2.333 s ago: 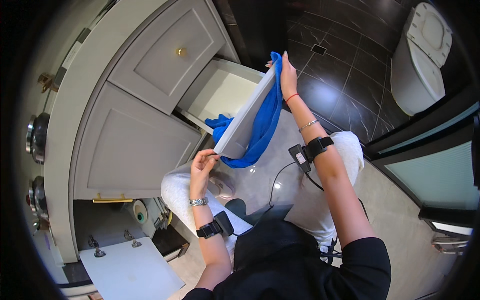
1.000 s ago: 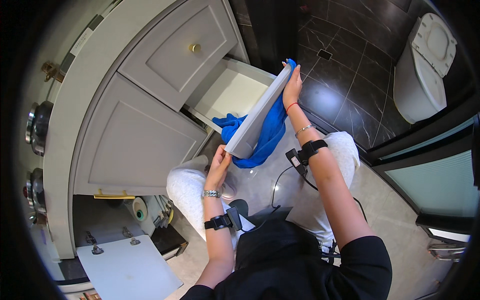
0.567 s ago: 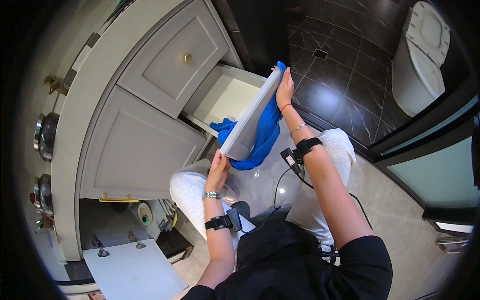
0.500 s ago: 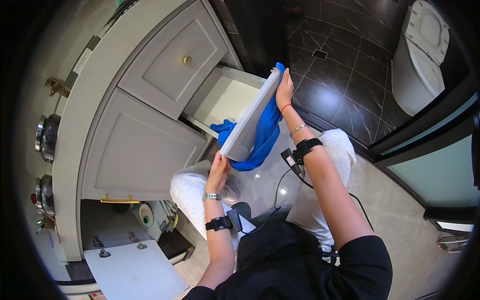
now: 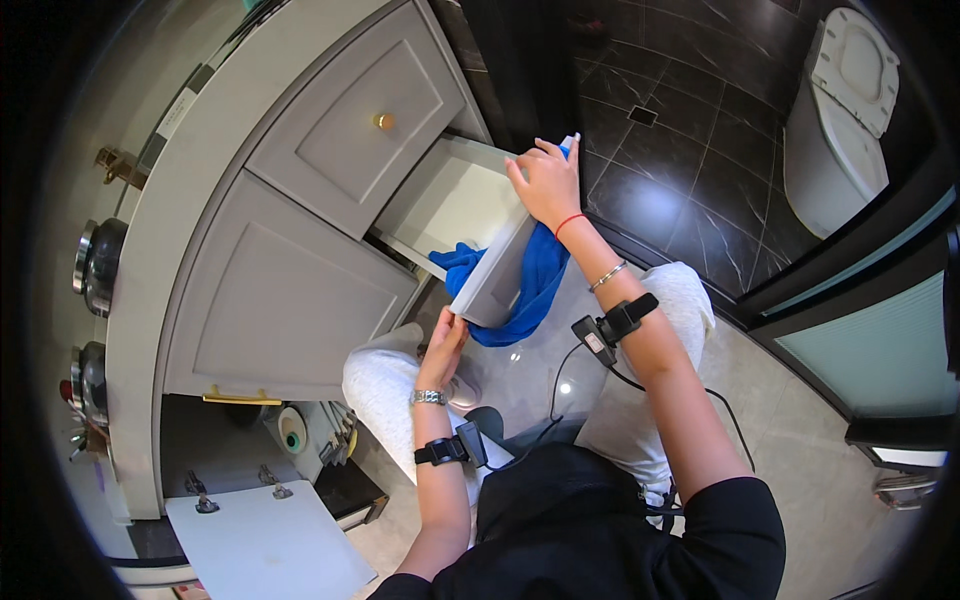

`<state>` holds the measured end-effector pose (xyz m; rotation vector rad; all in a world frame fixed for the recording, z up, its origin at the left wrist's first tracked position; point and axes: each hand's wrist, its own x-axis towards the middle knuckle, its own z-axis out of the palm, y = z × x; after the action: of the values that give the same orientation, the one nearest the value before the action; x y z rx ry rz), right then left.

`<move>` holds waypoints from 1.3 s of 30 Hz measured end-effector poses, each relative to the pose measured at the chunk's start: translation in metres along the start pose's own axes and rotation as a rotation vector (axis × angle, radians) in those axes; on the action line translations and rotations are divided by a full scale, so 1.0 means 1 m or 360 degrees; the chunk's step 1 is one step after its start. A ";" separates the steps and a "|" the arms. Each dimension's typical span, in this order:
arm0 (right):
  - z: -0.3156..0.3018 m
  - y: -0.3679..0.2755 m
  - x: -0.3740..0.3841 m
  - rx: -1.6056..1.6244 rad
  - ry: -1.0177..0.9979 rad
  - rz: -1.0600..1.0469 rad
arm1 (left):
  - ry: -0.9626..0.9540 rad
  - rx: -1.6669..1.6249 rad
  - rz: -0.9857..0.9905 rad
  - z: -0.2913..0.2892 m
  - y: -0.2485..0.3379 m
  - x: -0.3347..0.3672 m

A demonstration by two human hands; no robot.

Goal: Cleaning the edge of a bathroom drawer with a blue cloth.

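Note:
A pulled-out drawer [image 5: 455, 200] with a white inside juts from the grey cabinet. Over its grey front panel [image 5: 497, 288] hangs a blue cloth [image 5: 541, 275]: one end lies inside at the near side, while the rest loops down outside. My left hand [image 5: 443, 347] is closed on the panel's near lower corner. At the far end, my right hand [image 5: 550, 186] lies over the panel's top edge with the thumb toward the inside. A bit of blue cloth shows at its fingertips; what lies under the palm is hidden.
A closed drawer [image 5: 350, 125] with a gold knob [image 5: 383, 121] is beside the opened one. Below left, a white flap door [image 5: 270, 545] hangs open. Glass jars [image 5: 100, 265] line the counter. A toilet [image 5: 845, 130] stands beyond the doorway; cables run from my wrist straps.
My right hand has shifted from the panel's outer face onto its top edge, with its thumb spread inward. My left hand keeps its hold at the near corner.

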<state>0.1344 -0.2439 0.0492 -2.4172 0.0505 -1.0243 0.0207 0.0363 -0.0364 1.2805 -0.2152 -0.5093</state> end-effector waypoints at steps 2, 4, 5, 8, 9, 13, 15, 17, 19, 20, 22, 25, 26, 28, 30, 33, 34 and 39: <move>-0.009 -0.013 -0.002 -0.0113 -0.0117 -0.0081 | 0.0001 -0.0001 -0.0004 -0.009 -0.003 -0.001; -0.018 -0.028 -0.007 -0.0031 -0.0511 -0.0220 | -0.0017 -0.0012 -0.0015 -0.003 -0.001 0.000; -0.023 -0.036 -0.013 0.0035 -0.0560 -0.0330 | 0.0051 0.0025 -0.0011 0.004 0.002 -0.001; -0.026 -0.068 -0.040 0.0129 -0.0592 -0.0504 | 0.0137 0.0089 -0.0024 0.006 0.006 -0.001; -0.031 -0.080 -0.046 0.0160 -0.0737 -0.0638 | 0.0160 0.0119 -0.0045 0.003 0.005 -0.002; -0.032 -0.094 -0.066 0.0243 -0.0836 -0.0990 | 0.0154 0.0116 -0.0003 0.007 0.004 -0.002; -0.031 -0.090 -0.062 0.0329 -0.0871 -0.0992 | 0.0136 0.0148 -0.0021 0.002 0.002 -0.003; -0.028 -0.079 -0.052 0.0574 -0.0820 -0.1021 | 0.0095 0.0168 0.0001 -0.006 -0.002 -0.002; -0.029 -0.063 -0.040 0.0462 -0.0892 -0.1040 | 0.0046 0.0180 0.0024 -0.004 0.000 0.000; -0.030 -0.055 -0.035 0.0340 -0.0957 -0.1049 | 0.0033 0.0166 0.0017 0.001 0.003 0.001; -0.030 -0.043 -0.025 0.0270 -0.1038 -0.0958 | 0.0036 0.0158 0.0012 0.005 0.005 0.002; -0.024 -0.021 -0.010 0.0298 -0.0814 -0.0850 | 0.0018 0.0194 0.0027 0.006 0.006 0.003; -0.023 -0.013 -0.003 0.0278 -0.0764 -0.0767 | 0.0006 0.0185 0.0027 0.008 0.008 0.003; -0.024 -0.006 0.000 0.0262 -0.0715 -0.0693 | 0.0001 0.0176 0.0034 0.005 0.008 0.002; -0.025 -0.004 0.003 0.0162 -0.0611 -0.0701 | -0.0014 0.0161 -0.0014 0.001 0.004 0.004; -0.022 -0.021 -0.019 0.0020 -0.0588 -0.0815 | 0.0000 0.0184 0.0004 0.000 0.000 0.004; -0.021 -0.031 -0.029 0.0031 -0.0539 -0.0878 | -0.0005 0.0177 0.0005 0.002 0.002 0.004; -0.018 -0.086 -0.076 0.0396 -0.0420 -0.1050 | 0.0043 0.0193 0.0008 -0.001 -0.001 0.000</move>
<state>0.0537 -0.1600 0.0496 -2.3472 -0.9597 -0.8840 0.0211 0.0373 -0.0374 1.4039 -0.2296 -0.4805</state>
